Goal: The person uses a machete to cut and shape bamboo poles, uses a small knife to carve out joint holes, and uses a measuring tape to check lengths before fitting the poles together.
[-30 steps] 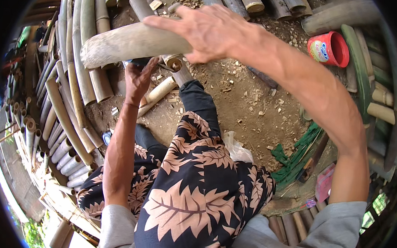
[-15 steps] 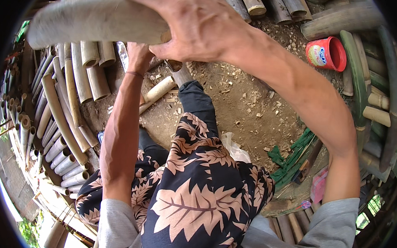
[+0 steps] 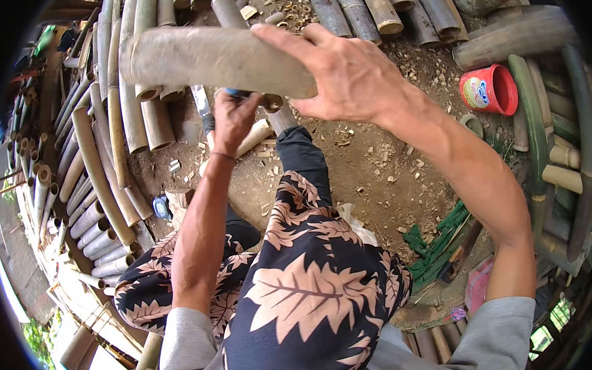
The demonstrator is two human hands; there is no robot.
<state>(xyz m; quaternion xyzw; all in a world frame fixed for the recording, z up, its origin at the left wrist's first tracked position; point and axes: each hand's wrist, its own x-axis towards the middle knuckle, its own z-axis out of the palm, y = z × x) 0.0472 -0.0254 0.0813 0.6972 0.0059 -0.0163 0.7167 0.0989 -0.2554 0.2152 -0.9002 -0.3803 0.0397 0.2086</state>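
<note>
Lowered bamboo section (image 3: 209,58) under right fingers (image 3: 287,38)

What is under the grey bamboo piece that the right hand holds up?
Under the bamboo piece, the left hand grips a blue-handled tool. The handle's upper end is covered by the bamboo, as is part of the ground.
</note>
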